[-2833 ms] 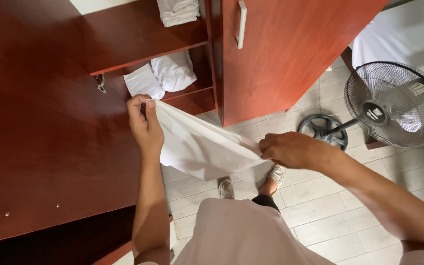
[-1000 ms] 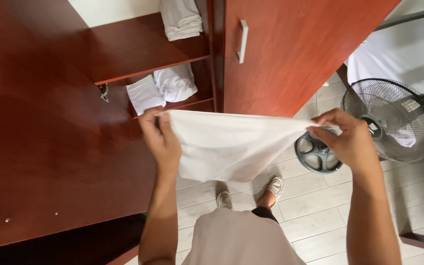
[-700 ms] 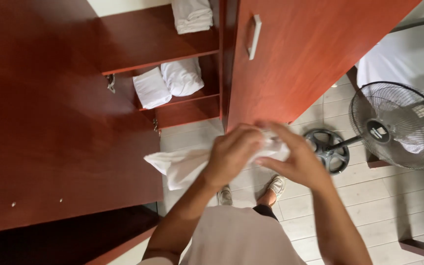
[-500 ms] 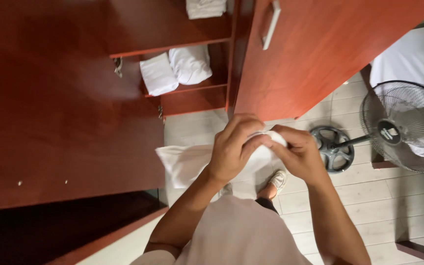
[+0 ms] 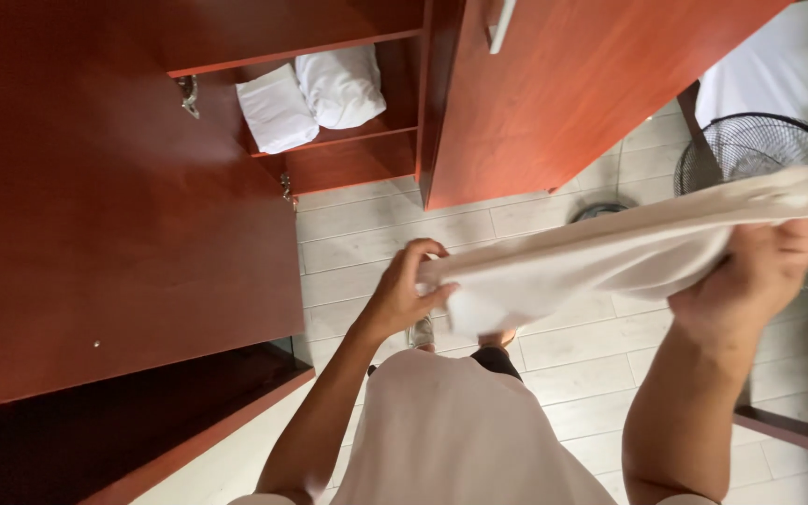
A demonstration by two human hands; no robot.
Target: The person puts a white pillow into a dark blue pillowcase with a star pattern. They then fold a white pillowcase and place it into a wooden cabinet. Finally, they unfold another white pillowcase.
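Observation:
A white cloth [image 5: 600, 262] stretches in the air between my two hands, folded lengthwise into a long band. My left hand [image 5: 402, 292] pinches its near end at the centre of the view, above the tiled floor. My right hand [image 5: 759, 271] grips the other end at the far right, raised higher, in front of the fan. The cloth slopes upward from left to right.
An open red-brown wardrobe door [image 5: 114, 215] fills the left. Two folded white cloths [image 5: 315, 98] lie on a low shelf [image 5: 348, 140] inside. A closed wardrobe door [image 5: 591, 84] stands at the top right. A black standing fan [image 5: 759, 150] is behind my right hand.
My hands were together bunching the cloth at the centre. They have since drawn apart, the right hand swinging far right and up, pulling the folded cloth taut.

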